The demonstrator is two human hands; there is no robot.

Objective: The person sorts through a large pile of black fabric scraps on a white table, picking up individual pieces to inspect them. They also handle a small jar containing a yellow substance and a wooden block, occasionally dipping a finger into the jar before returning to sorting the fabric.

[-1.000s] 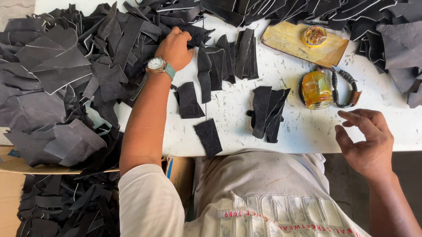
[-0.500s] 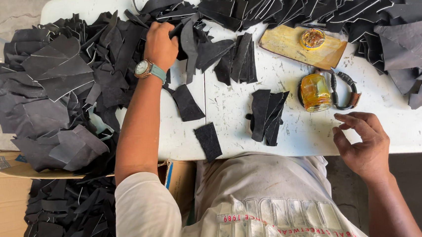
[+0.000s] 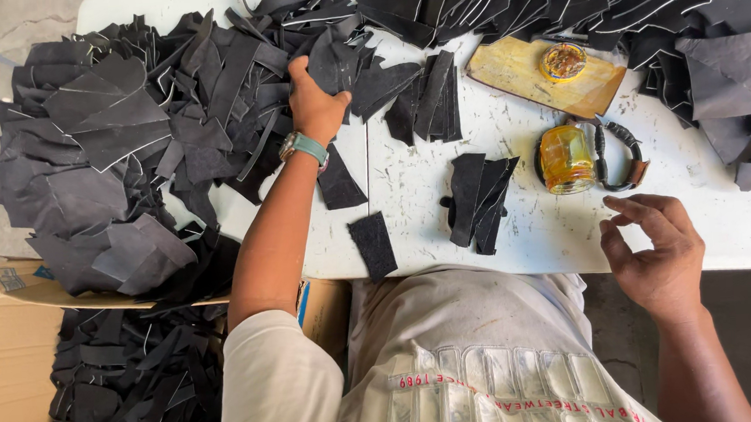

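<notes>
Left hand [image 3: 315,105] fingers pinched on a dark leather piece [image 3: 334,64], lifting it off the big scrap heap [image 3: 124,149] to single it out. Right hand [image 3: 656,253] empty, fingers loosely curled at the table edge near an amber jar [image 3: 566,160]. Sorted pieces [image 3: 479,199] lie apart on the white table [image 3: 520,139]. Cardboard box [image 3: 15,351] of scraps below, concrete floor.

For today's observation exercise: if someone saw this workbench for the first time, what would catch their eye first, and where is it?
First, the heap of black leather offcuts covering the left and far side of the white table, with the left hand gripping a piece at its edge. Next, the amber glass jar lying on its side right of centre, the one bright colour. The right hand hovers empty at the near edge, fingers loosely curled.
</notes>
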